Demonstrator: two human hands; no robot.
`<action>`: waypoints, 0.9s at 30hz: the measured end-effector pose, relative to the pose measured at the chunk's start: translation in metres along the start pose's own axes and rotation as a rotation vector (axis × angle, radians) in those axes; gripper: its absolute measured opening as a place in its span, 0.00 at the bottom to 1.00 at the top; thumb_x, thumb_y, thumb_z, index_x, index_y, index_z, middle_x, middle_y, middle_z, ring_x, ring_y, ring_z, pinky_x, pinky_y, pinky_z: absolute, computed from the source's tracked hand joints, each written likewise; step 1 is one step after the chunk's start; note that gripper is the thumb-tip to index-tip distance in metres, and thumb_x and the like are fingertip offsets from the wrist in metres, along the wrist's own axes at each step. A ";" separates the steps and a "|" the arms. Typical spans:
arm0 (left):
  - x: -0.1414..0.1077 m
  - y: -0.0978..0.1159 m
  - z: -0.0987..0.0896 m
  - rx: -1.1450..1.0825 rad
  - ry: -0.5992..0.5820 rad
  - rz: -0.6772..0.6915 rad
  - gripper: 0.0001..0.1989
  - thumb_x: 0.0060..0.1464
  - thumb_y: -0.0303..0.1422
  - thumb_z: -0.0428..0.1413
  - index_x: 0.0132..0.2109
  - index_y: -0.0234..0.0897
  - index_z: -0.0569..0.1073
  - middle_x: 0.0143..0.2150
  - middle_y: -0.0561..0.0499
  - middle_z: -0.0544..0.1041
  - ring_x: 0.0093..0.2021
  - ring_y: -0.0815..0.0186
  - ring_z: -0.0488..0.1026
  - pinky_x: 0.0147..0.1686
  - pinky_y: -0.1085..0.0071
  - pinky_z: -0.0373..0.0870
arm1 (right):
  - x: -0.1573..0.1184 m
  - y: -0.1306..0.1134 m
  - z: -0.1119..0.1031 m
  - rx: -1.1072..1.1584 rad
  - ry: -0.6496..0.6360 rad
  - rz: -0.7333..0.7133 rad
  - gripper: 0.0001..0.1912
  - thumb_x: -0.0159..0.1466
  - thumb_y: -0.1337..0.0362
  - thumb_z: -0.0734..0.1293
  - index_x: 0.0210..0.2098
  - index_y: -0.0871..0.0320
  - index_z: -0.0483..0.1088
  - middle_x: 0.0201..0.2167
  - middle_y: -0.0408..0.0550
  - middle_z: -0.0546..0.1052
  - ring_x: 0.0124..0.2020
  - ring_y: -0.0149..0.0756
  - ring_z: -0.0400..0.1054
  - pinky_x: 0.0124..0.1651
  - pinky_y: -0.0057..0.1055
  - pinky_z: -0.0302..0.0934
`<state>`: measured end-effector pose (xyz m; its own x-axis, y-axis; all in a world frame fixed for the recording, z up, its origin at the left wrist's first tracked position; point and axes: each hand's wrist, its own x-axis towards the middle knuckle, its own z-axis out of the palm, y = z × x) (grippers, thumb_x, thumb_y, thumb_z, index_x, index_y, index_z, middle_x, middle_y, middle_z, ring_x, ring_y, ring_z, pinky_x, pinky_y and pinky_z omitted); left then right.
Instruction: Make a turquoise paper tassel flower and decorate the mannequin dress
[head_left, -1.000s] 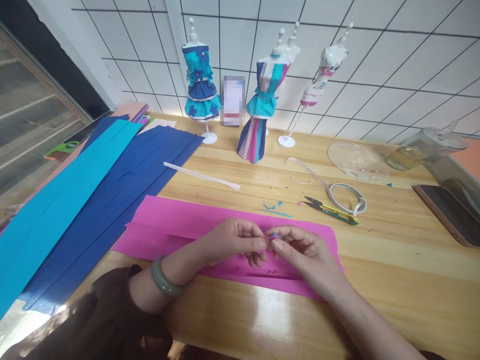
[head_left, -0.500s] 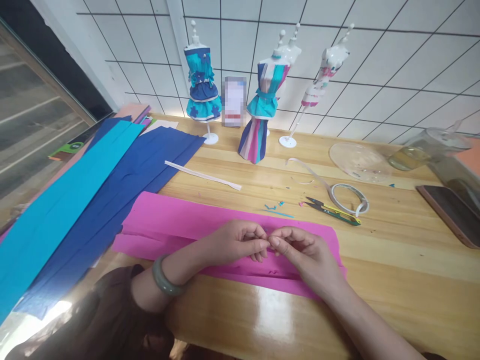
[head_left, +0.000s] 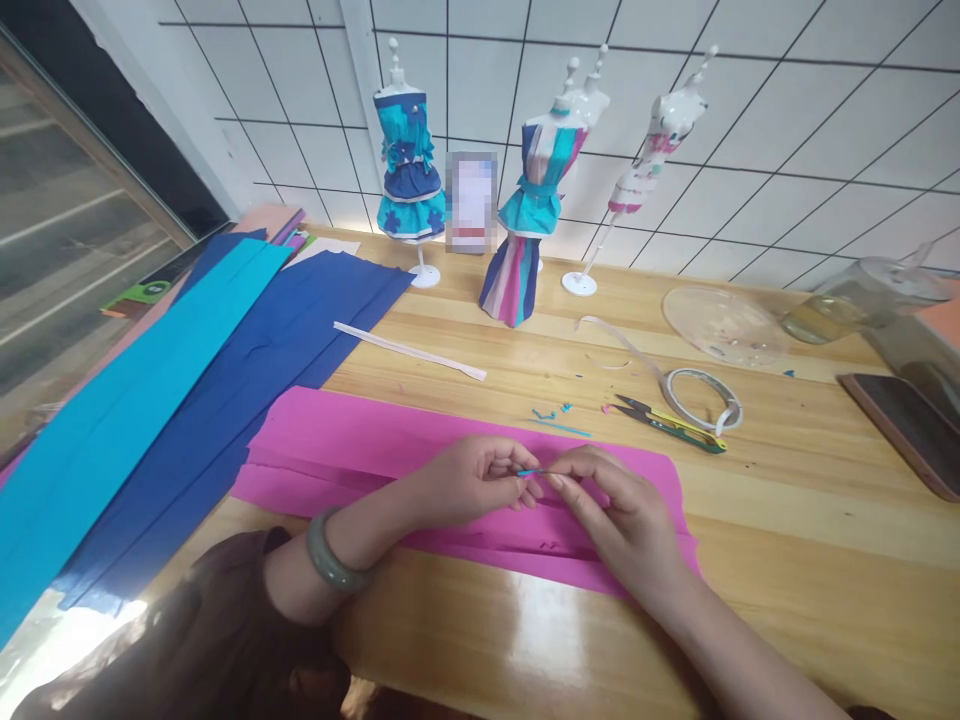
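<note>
Over a pink crepe sheet (head_left: 330, 430) on the wooden table, my two hands meet almost tip to tip. A thin blue strip (head_left: 529, 472) lies between their fingertips. My left hand (head_left: 480, 482), with a bracelet at the wrist, is closed on the strip's left part. My right hand (head_left: 619, 500) pinches its right end between thumb and forefinger. Small blue scraps (head_left: 551, 414) and a thin blue strip on the table (head_left: 562, 428) lie just beyond the pink sheet. Green and yellow snips (head_left: 671, 425) rest to their right.
Blue sheets (head_left: 285, 310) cover the left side. A pale strip (head_left: 409, 350) lies behind the pink sheet. Dressed mannequins (head_left: 411, 180) stand along the tiled wall. A tape roll (head_left: 703, 398), a clear plate (head_left: 720, 322), a glass jar (head_left: 825, 305) and a phone (head_left: 904, 430) are at right.
My fingertips have moved slightly apart, and the thin blue strip now shows between them. The view has shifted slightly.
</note>
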<state>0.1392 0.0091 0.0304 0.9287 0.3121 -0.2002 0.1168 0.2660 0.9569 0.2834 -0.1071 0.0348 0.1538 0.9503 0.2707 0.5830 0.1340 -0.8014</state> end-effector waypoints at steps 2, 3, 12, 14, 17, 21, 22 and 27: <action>0.000 0.001 0.001 0.046 0.014 0.002 0.08 0.51 0.28 0.53 0.39 0.29 0.69 0.33 0.45 0.74 0.35 0.67 0.71 0.39 0.68 0.67 | -0.001 0.001 -0.001 -0.085 0.007 -0.116 0.07 0.61 0.71 0.60 0.34 0.55 0.68 0.30 0.47 0.74 0.33 0.35 0.68 0.36 0.32 0.62; -0.001 0.001 0.001 0.061 0.022 -0.001 0.08 0.51 0.28 0.52 0.39 0.29 0.69 0.33 0.45 0.74 0.36 0.67 0.71 0.39 0.68 0.67 | -0.001 0.002 -0.001 -0.117 0.011 -0.165 0.08 0.61 0.72 0.61 0.36 0.55 0.68 0.30 0.47 0.75 0.33 0.35 0.68 0.37 0.32 0.62; 0.002 0.000 0.000 -0.045 0.091 -0.017 0.11 0.46 0.24 0.53 0.40 0.29 0.69 0.32 0.49 0.72 0.33 0.70 0.70 0.37 0.70 0.67 | 0.003 0.001 -0.007 -0.273 0.045 -0.386 0.12 0.58 0.75 0.62 0.41 0.58 0.69 0.32 0.50 0.75 0.33 0.36 0.69 0.35 0.33 0.64; 0.003 0.002 -0.002 -0.138 0.100 -0.045 0.11 0.45 0.25 0.55 0.39 0.29 0.68 0.34 0.47 0.72 0.33 0.69 0.70 0.36 0.68 0.68 | 0.002 0.000 -0.007 -0.274 0.058 -0.393 0.12 0.58 0.75 0.62 0.40 0.57 0.69 0.31 0.50 0.75 0.32 0.36 0.69 0.35 0.34 0.64; 0.002 0.008 -0.004 -0.275 0.091 -0.072 0.12 0.44 0.30 0.58 0.38 0.30 0.68 0.38 0.44 0.72 0.35 0.67 0.71 0.37 0.66 0.69 | 0.000 -0.001 -0.007 -0.235 0.049 -0.350 0.12 0.59 0.74 0.62 0.40 0.56 0.68 0.31 0.49 0.75 0.33 0.36 0.69 0.34 0.34 0.64; -0.001 0.013 -0.004 -0.229 0.074 -0.094 0.12 0.45 0.33 0.58 0.36 0.31 0.69 0.32 0.48 0.72 0.28 0.71 0.70 0.33 0.71 0.67 | -0.001 -0.002 -0.006 -0.137 0.044 -0.234 0.10 0.60 0.73 0.61 0.38 0.55 0.68 0.31 0.48 0.74 0.33 0.36 0.69 0.35 0.33 0.64; -0.001 0.013 -0.004 -0.188 0.072 -0.087 0.11 0.45 0.33 0.58 0.36 0.30 0.70 0.29 0.50 0.72 0.26 0.72 0.69 0.31 0.72 0.66 | -0.001 -0.002 -0.006 -0.115 0.042 -0.203 0.09 0.60 0.72 0.62 0.37 0.54 0.68 0.31 0.48 0.74 0.34 0.36 0.69 0.35 0.33 0.64; 0.000 0.009 -0.004 -0.079 0.062 -0.015 0.10 0.43 0.31 0.60 0.34 0.30 0.70 0.24 0.52 0.71 0.25 0.73 0.68 0.30 0.74 0.65 | -0.001 0.001 -0.001 -0.011 0.009 -0.050 0.07 0.60 0.68 0.62 0.38 0.54 0.68 0.35 0.49 0.73 0.39 0.38 0.68 0.41 0.36 0.63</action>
<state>0.1392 0.0152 0.0377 0.9033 0.3624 -0.2297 0.1004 0.3419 0.9344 0.2844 -0.1086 0.0342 0.1311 0.9400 0.3150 0.5989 0.1782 -0.7808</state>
